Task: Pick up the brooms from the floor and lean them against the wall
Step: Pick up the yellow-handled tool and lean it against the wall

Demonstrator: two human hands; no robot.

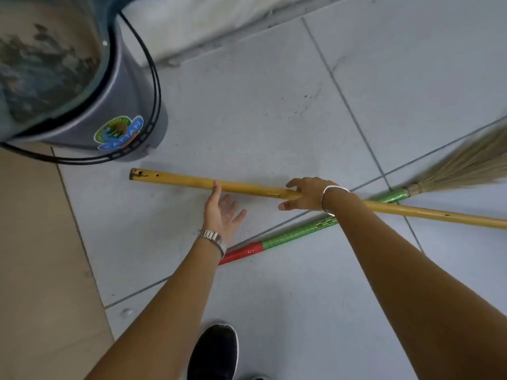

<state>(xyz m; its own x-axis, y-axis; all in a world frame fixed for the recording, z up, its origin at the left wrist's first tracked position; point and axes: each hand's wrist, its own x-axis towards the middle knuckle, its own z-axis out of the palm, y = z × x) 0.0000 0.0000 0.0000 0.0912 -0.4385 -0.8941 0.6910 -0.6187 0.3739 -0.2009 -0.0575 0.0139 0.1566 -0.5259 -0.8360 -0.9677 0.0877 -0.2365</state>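
Two brooms lie crossed on the grey tiled floor. The yellow bamboo broom handle (175, 180) runs from near the bucket off to the right edge. My right hand (304, 194), with a silver bangle on the wrist, wraps around this handle near its middle. My left hand (222, 212), with a wristwatch, is open with fingers spread, one fingertip touching the same handle further left. The second broom has a green and red handle (288, 237) that passes under my right forearm, and its straw bristles (466, 165) fan out at the right edge.
A grey bucket (120, 111) with a black wire handle and murky water stands at the upper left, close to the yellow handle's end. The white wall base (219, 26) runs along the top. Tan floor tiles (33, 242) lie at the left. My black shoe (214, 352) is at the bottom.
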